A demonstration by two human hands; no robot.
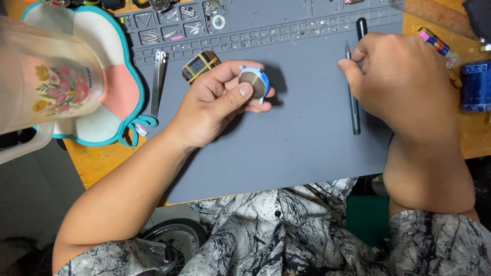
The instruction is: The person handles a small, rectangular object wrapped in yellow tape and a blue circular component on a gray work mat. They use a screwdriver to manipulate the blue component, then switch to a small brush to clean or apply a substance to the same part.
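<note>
My left hand [215, 102] holds a small round watch case [254, 83] with a light blue rim and a bare metal back, just above the grey work mat [307, 138]. Thumb and fingers pinch it from both sides. My right hand [404, 76] hovers over the right part of the mat, its fingertips touching a thin dark screwdriver [353, 110] that lies on the mat. A second black tool [361, 26] pokes out behind that hand.
A square watch with yellow lines [200, 65] and metal tweezers [158, 82] lie on the mat's left. Small parts fill the mat's tray cells [204, 20]. A floral plastic jug [46, 76] and a teal-edged cloth [115, 87] sit left; a blue roll [475, 84] right.
</note>
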